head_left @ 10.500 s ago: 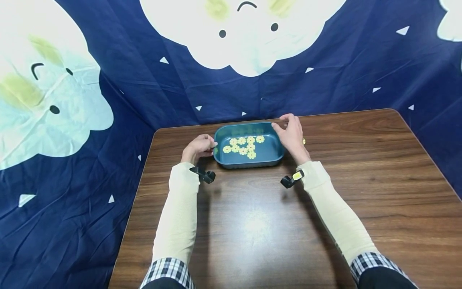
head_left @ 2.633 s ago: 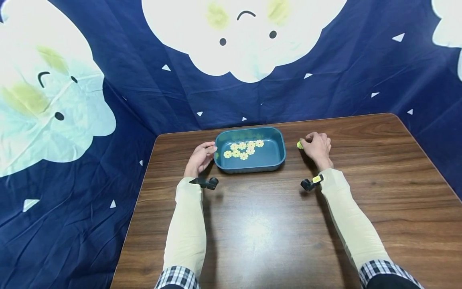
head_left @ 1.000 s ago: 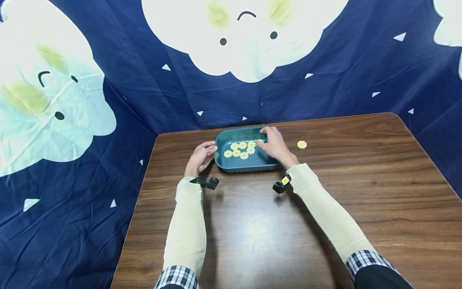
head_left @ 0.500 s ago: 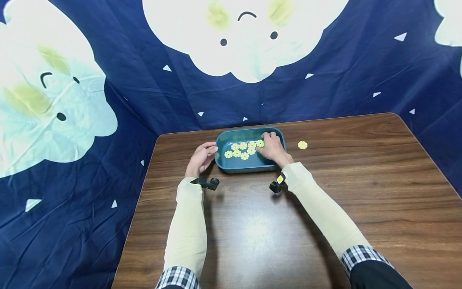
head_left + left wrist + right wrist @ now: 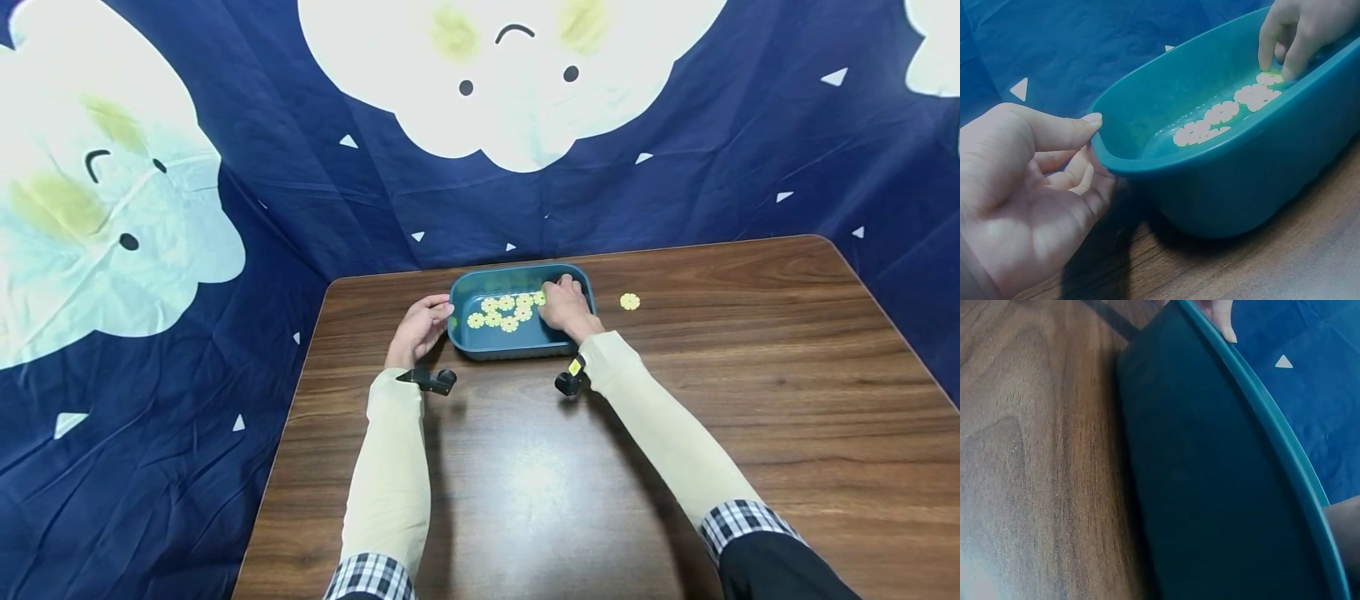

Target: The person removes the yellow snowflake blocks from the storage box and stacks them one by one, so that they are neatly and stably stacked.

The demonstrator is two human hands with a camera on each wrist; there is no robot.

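Observation:
A dark teal oval-ended tub (image 5: pixel 517 354) stands on the table near its back edge. My left hand (image 5: pixel 420 329) holds the tub's left end, thumb on the rim and fingers curled beneath, as the left wrist view shows. Inside, my right hand (image 5: pixel 567 307) reaches down to the tub's floor. Its thumb and a finger pinch a yellow flower-shaped piece (image 5: pixel 1270 78) lying flat at the right end of the group. Several like flower-shaped pieces (image 5: pixel 507 302) lie close together on the tub's floor. In the right wrist view the tub's wall (image 5: pixel 1210 462) hides most of that hand.
Right of the tub, one more yellow flower-shaped piece (image 5: pixel 630 302) lies on the brown wooden table (image 5: pixel 750 350). Behind the table hangs a blue cloth (image 5: pixel 645 200) with white clouds. Each wrist carries a small black camera (image 5: pixel 442 382).
My right hand has left the table beside the tub, moved left into it and lowered onto the rightmost flower-shaped piece. The lowest flower-shaped piece seen 10.5 seconds ago is gone from the tub; the left hand has stayed.

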